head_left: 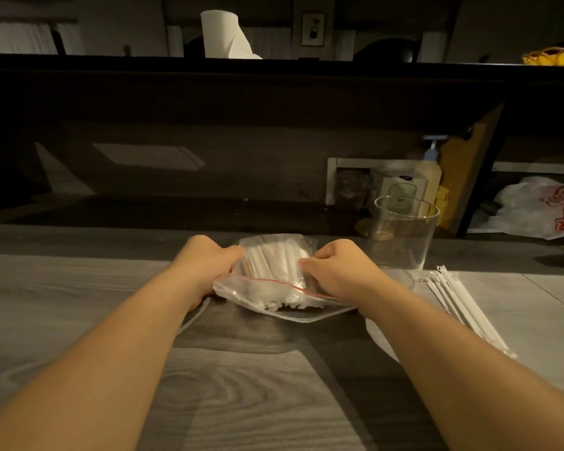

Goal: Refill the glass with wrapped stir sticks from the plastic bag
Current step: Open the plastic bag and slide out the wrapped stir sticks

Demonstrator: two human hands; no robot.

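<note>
A clear zip plastic bag (274, 288) with a red seal line lies on the grey wood-grain counter (111, 304), full of white wrapped stir sticks (274, 258). My left hand (205, 258) grips the bag's left side. My right hand (336, 268) pinches its right side with thumb and fingers. The bag's mouth faces me and looks open, with stick ends showing there. An empty clear glass (402, 236) stands upright just right of the bag. A loose bundle of wrapped stir sticks (463, 304) lies on the counter to the right of my right forearm.
A dark raised ledge runs along the back with a paper towel roll (223, 34) on it. Behind the glass stand a pump bottle (432, 177), a small box and a jar. A white printed shopping bag (541, 206) lies at far right.
</note>
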